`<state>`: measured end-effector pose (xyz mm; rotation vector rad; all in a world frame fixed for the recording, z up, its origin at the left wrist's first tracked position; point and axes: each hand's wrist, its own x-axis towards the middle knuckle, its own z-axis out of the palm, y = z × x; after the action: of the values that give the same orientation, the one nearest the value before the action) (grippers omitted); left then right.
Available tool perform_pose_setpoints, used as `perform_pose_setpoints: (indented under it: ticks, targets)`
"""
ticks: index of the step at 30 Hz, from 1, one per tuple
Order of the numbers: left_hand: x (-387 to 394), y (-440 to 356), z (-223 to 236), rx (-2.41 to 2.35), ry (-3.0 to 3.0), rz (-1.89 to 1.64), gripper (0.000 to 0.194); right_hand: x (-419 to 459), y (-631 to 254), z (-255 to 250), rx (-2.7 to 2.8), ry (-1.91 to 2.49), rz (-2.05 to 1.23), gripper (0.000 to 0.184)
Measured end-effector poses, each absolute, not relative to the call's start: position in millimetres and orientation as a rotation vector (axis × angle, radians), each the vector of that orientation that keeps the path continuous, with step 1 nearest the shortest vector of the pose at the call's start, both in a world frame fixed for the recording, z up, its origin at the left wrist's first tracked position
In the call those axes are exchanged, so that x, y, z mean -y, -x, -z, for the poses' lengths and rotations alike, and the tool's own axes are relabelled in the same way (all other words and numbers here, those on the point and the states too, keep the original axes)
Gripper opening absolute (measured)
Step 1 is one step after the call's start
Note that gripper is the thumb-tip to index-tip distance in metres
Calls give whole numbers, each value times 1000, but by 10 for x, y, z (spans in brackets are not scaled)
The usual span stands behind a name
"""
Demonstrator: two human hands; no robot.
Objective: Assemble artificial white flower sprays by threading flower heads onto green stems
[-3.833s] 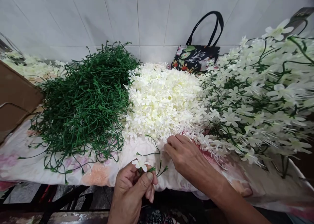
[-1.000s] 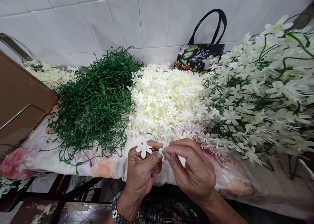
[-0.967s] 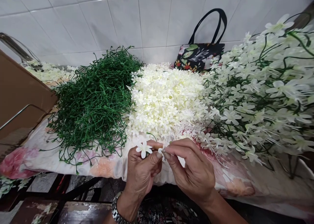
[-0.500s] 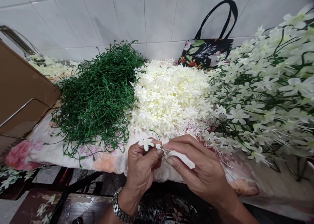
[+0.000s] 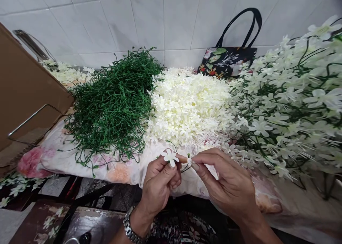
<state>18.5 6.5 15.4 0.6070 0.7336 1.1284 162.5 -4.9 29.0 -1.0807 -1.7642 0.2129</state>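
With our left hand (image 5: 160, 183), we hold a white flower (image 5: 170, 157) between closed fingers. Our right hand (image 5: 228, 183) pinches a small white piece (image 5: 189, 161) near the piled blossoms (image 5: 187, 105).

floral handbag (image 5: 227, 62) near tiled wall (image 5: 148, 21) | brown cardboard (image 5: 24, 83), left | bent wire (image 5: 28, 119) before it

A white flower (image 5: 170, 157) with open petals pokes out above the left hand's (image 5: 159, 183) thumb, a little white bit (image 5: 189, 161) is pinched by the right hand (image 5: 229, 183), and thin green stems (image 5: 186, 168) show between the hands.
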Motion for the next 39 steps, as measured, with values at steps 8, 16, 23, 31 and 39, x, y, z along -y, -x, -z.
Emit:
perform_pose_setpoints:
  ticks: [8, 16, 23, 31, 39]
  targets:
    - [-91, -144, -194, -849, -669, -1091, 31, 65, -1610, -319, 1734, 1090, -335, 8]
    - [-101, -119, -185, -838, -621, -1201, 27, 72, -1540, -286, 1776, 1047, -390, 9]
    - [-137, -89, -223, -773, -492, -1171, 22, 63, -1544, -295, 1775, 1029, -377, 9]
    - [-142, -106, -180, -789, -477, -1186, 23, 81, -1549, -293, 1768, 1033, -394, 11]
    - [-121, -105, -172, -730, -485, -1169, 19, 55, -1517, -361, 1718, 1025, -412, 9]
